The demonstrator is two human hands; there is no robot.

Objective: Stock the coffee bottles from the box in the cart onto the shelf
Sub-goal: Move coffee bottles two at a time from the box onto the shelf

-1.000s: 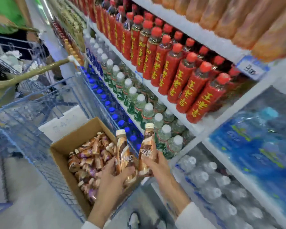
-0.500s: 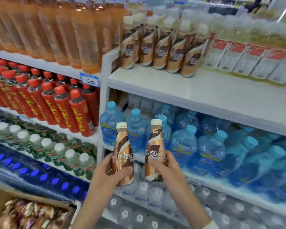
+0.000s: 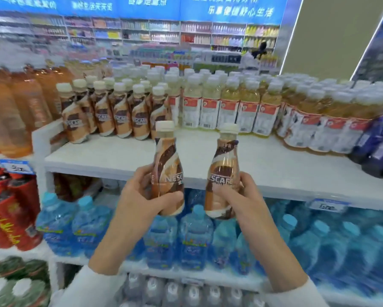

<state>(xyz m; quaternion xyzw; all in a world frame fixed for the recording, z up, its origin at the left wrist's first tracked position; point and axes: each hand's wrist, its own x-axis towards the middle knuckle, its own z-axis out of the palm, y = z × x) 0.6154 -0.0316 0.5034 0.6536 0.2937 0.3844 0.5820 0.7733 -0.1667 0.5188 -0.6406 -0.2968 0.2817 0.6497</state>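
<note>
My left hand (image 3: pixel 139 200) grips a brown-and-cream coffee bottle (image 3: pixel 167 165) with a cream cap, held upright. My right hand (image 3: pixel 241 198) grips a second coffee bottle (image 3: pixel 223 169), tilted slightly right. Both bottles are raised in front of the white shelf (image 3: pixel 274 171), level with its front edge. At the shelf's back left stand several matching coffee bottles (image 3: pixel 117 116) in rows. The box and the cart are out of view.
Pale yellow drink bottles (image 3: pixel 230 107) fill the shelf's back right; dark blue bottles (image 3: pixel 381 138) sit at far right. Orange drinks (image 3: pixel 11 111) are left of a white divider (image 3: pixel 38 147). Blue water bottles (image 3: pixel 195 235) sit below, red bottles (image 3: pixel 11 209) lower left.
The view has swung from the cart and box up to the shelf. Both hands have lifted their coffee bottles from the box to the height of the top shelf.
</note>
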